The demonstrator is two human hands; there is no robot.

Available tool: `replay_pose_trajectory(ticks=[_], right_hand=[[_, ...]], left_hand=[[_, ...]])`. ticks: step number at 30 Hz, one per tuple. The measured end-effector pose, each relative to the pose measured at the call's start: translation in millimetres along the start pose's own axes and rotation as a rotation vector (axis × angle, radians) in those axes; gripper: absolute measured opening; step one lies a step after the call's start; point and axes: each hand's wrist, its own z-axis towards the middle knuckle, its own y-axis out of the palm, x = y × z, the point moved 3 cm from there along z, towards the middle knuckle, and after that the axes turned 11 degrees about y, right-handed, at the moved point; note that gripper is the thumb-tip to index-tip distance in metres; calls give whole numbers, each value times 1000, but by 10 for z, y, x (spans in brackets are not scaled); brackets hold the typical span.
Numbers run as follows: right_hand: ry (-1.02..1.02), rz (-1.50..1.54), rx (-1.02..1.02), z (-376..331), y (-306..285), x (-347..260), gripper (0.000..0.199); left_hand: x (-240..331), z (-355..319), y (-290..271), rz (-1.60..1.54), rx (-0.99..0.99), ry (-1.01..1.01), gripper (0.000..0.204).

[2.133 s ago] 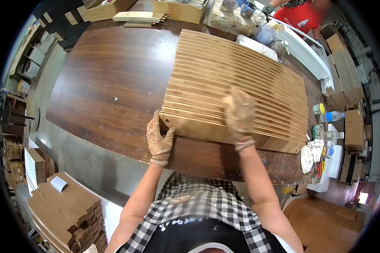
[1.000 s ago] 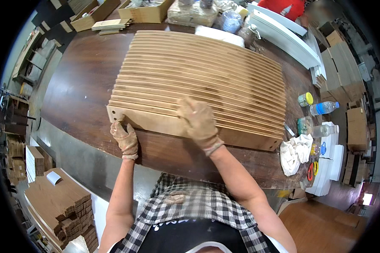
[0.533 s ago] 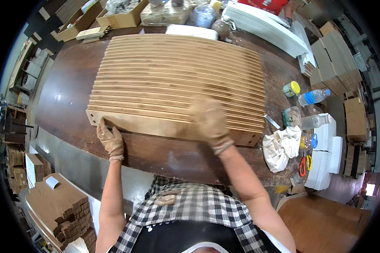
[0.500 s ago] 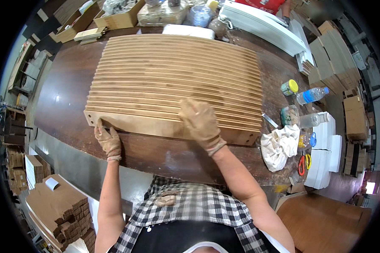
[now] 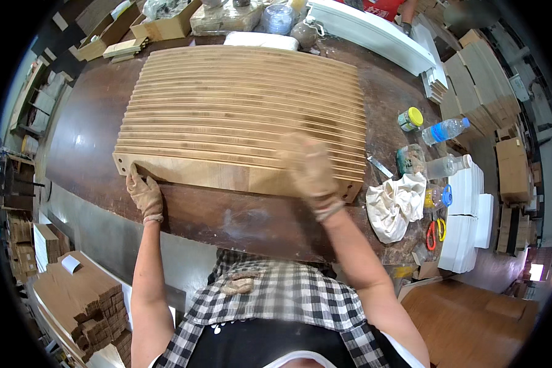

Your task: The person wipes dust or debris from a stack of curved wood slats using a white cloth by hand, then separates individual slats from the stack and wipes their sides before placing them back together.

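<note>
Several long wooden boards (image 5: 239, 113) stand on edge, packed side by side on a dark brown table (image 5: 80, 138). The nearest board (image 5: 208, 172) faces me, with small round holes at its ends. My left hand (image 5: 145, 193), in a beige work glove, rests against this board's face near its left end. Its fingers are stretched out, not wrapped round anything. Over the right part of the boards is my right hand (image 5: 313, 168), gloved too and smeared by motion. Its fingers do not show clearly, so I cannot tell whether it holds anything.
On the right lie a white cloth (image 5: 395, 208), scissors (image 5: 432, 236), bottles (image 5: 446, 130) and a yellow-lidded jar (image 5: 410, 119). White panels (image 5: 374, 37) lie at the far right, near another person's hand (image 5: 406, 28). Cardboard boxes (image 5: 165, 24) stand at the far left.
My right hand has moved to the right along the front boards. My left hand stays at the same board end. The whole view has shifted slightly.
</note>
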Motion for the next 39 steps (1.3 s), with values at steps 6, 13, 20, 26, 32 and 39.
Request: replay_pose_trajectory(ticks=[6, 13, 20, 26, 32, 39], right_hand=[[-157, -262, 81, -196, -507, 627, 15], [192, -269, 145, -191, -945, 757, 30], [-72, -21, -331, 213, 705, -1220, 34], [-155, -3, -96, -144, 247, -400, 25], [314, -499, 41, -697, -1380, 920, 27], [-40, 4, -89, 128, 253, -716, 45]], left_hand=[[-140, -72, -47, 31, -3, 2, 64], [-216, -84, 26, 116, 14, -6, 68], [-45, -24, -47, -6, -30, -57, 70], [-72, -57, -103, -37, -47, -88, 68], [-15, -54, -50, -15, 14, -51, 67], [-19, -91, -190, -35, 40, -96, 68]])
